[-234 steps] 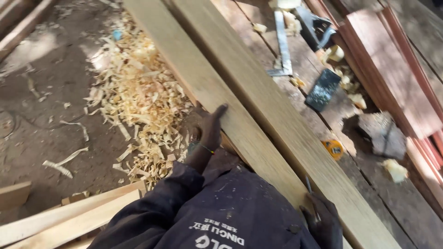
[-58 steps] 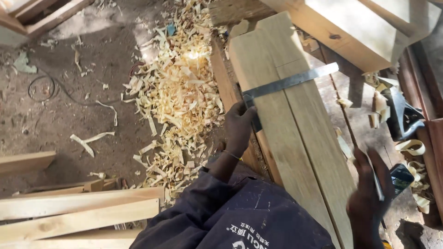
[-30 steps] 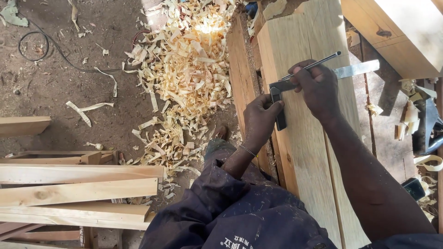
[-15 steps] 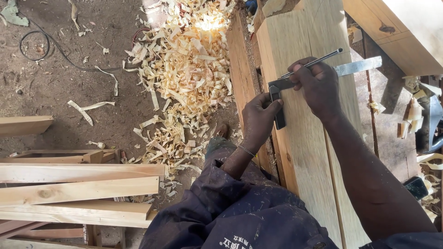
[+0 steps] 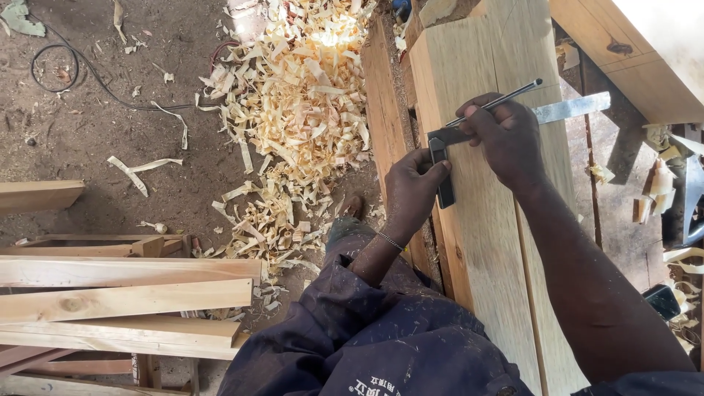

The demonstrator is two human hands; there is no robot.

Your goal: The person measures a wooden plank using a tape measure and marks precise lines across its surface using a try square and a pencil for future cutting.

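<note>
A pale wooden plank point(image 5: 493, 242) runs from bottom centre up to the top of the view. A metal try square point(image 5: 443, 170) lies across it, its dark stock against the plank's left edge and its steel blade point(image 5: 570, 108) reaching past the right edge. My left hand point(image 5: 412, 192) grips the stock and presses it to the plank's side. My right hand point(image 5: 506, 139) rests on the blade and holds a thin pencil point(image 5: 506, 97), tip down at the blade's edge.
A heap of wood shavings point(image 5: 301, 110) covers the dirt floor left of the plank. Several cut boards point(image 5: 125, 301) are stacked at lower left. A black cable point(image 5: 59, 66) lies at upper left. A thick beam point(image 5: 631, 51) and scraps sit at right.
My right hand came in from the lower right with the pencil and settled on the square's blade. My left hand stayed on the stock; over the last second only small shifts.
</note>
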